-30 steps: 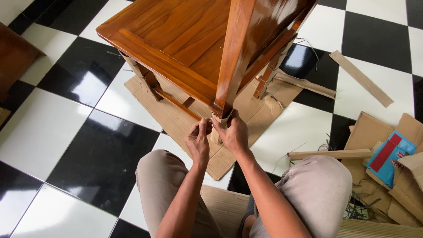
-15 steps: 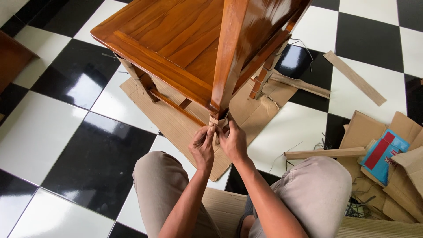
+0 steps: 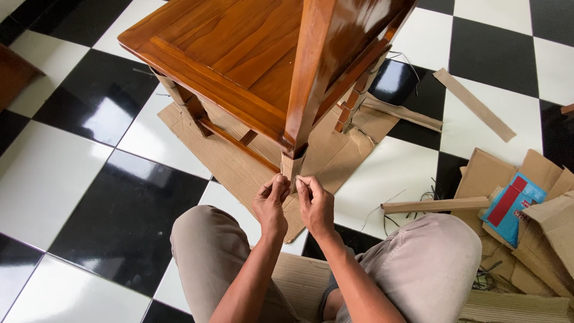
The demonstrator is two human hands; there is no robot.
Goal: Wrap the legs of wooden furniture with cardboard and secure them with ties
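Nearest are the person's knees in tan trousers (image 3: 215, 251), either side of a cardboard piece they sit on. Just beyond, the left hand (image 3: 270, 203) and right hand (image 3: 315, 206) meet at the foot of the chair's near leg, where a cardboard wrap (image 3: 292, 164) sleeves the leg (image 3: 302, 90). Both hands are pinched shut: the left fingers (image 3: 280, 182) close on the wrap's lower edge or on something thin there, and the right fingers (image 3: 306, 184) pinch close beside them; what exactly sits between the fingertips is too small to tell, perhaps a strip or tie. The step in hand looks like working the wrap at the leg's bottom end, either fastening or loosening it, and I cannot tell which. The next move would call for a firm pinch and a steady pull along the leg without tipping the chair. The wrap lies just above and between the fingertips, touching them at its lower edge. Farther off, the chair (image 3: 239, 54) stands on a cardboard sheet (image 3: 239, 167) over the checkered floor (image 3: 72, 161), with cardboard scraps (image 3: 526, 209) and a wood strip (image 3: 433, 206) to the right.
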